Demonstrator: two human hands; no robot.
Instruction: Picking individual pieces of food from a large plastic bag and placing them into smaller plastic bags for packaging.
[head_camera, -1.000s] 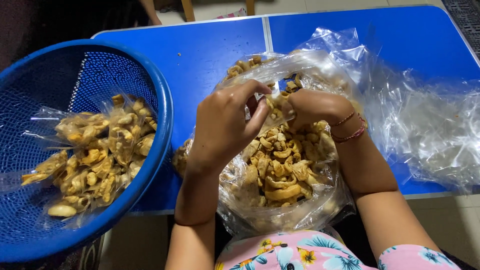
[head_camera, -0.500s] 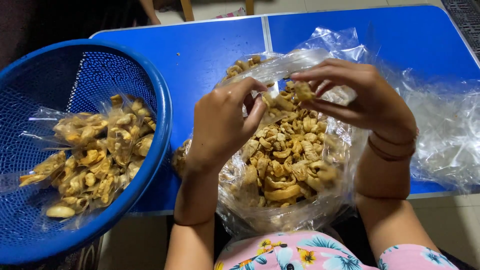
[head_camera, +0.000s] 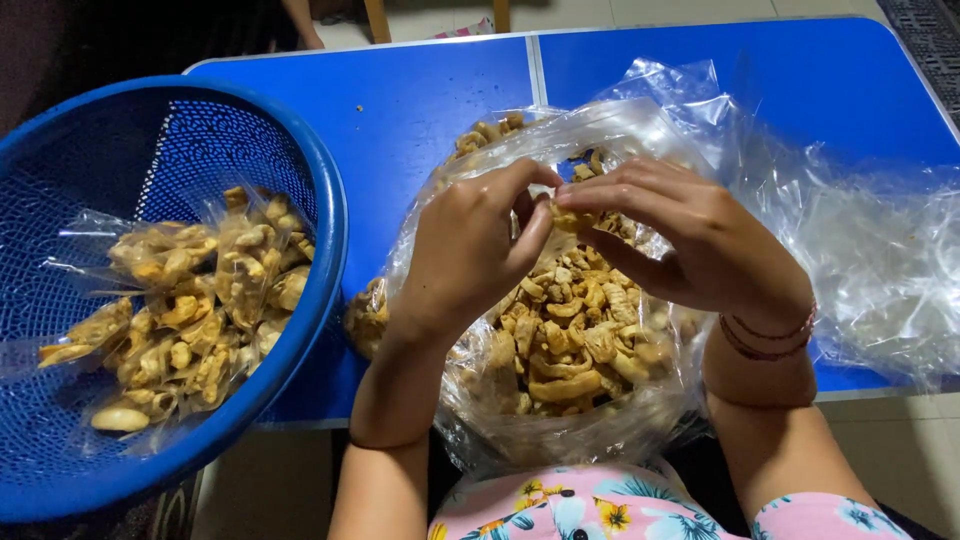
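Blue tabletop (head_camera: 450, 100) carries a big clear bag of fried snacks (head_camera: 570, 330) gaping at the person's lap, where left hand (head_camera: 470, 250) and right hand (head_camera: 690, 240) meet, grips apparently pinching one snack piece (head_camera: 572, 218), basket (head_camera: 320, 200) of filled packets at nine o'clock.

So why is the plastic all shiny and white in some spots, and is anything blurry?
In the head view, light from above bounces off the crinkled clear plastic bag, making white glare streaks; the blue table shows a softer sheen. The left hand, right hand and snacks look sharp. The blue basket rim bulges a little at the frame's edge, where the lens bends things.
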